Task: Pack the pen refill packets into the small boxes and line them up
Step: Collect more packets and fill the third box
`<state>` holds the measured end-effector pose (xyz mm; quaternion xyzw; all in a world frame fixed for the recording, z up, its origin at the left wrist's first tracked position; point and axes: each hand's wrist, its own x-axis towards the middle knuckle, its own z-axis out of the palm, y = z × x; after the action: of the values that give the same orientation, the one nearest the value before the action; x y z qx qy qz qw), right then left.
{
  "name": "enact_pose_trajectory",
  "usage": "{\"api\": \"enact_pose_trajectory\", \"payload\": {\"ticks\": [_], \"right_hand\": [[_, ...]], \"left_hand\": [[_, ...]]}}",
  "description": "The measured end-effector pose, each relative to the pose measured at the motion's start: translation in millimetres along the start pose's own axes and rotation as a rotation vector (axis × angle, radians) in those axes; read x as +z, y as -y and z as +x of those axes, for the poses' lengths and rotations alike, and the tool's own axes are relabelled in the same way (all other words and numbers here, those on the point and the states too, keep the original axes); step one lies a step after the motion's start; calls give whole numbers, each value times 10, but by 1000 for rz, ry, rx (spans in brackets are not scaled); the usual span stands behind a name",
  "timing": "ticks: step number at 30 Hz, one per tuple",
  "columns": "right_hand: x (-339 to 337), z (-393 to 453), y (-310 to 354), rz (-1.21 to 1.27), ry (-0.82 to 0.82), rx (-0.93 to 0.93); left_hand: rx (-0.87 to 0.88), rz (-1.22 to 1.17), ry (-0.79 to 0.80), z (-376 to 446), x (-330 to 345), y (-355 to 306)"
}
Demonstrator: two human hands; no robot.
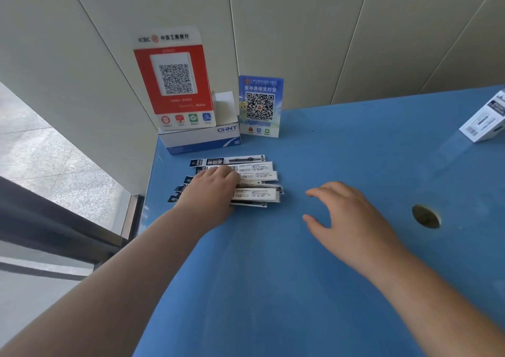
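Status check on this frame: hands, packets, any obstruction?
Left hand flat on the refill packets, no clear grip. Right hand open, hovering over the blue table. Small box far right, apart. Nothing in the way.

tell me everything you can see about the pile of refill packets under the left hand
The refill packets are long, flat white strips with black printed ends and small text, apparently plastic sleeves. They lie loosely fanned and overlapping, lengthwise left to right, on the blue table near its far left corner. The left hand rests on them, palm down.

The left hand (211, 190) hides the refill packets' (255, 176) middles; the right edge crops a small box (485, 121).
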<state>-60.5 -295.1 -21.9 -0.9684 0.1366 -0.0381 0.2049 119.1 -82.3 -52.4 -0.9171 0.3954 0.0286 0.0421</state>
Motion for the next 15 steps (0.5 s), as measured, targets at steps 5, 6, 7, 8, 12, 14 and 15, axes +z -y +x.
{"api": "enact_pose_trajectory", "payload": {"ticks": [5,6,7,8,12,14,15], "right_hand": [[9,11,-2,1,4,-11],[9,13,-7,2,6,-10],[8,13,-13,2,7,-9],[9,16,-19,2,8,-10],[14,18,-36,5,8,-10],[17,9,-53,7,15,-6],[19,9,-62,4,19,-4]], "left_hand": [[-13,73,10,26,22,-35],[-17,84,27,37,16,-39],[-25,84,48,53,2,-43],[-36,73,69,72,-16,-46],[-108,-23,138,152,-74,-54],[-133,-59,144,164,-78,-54],[-137,-67,139,160,-62,-53]]}}
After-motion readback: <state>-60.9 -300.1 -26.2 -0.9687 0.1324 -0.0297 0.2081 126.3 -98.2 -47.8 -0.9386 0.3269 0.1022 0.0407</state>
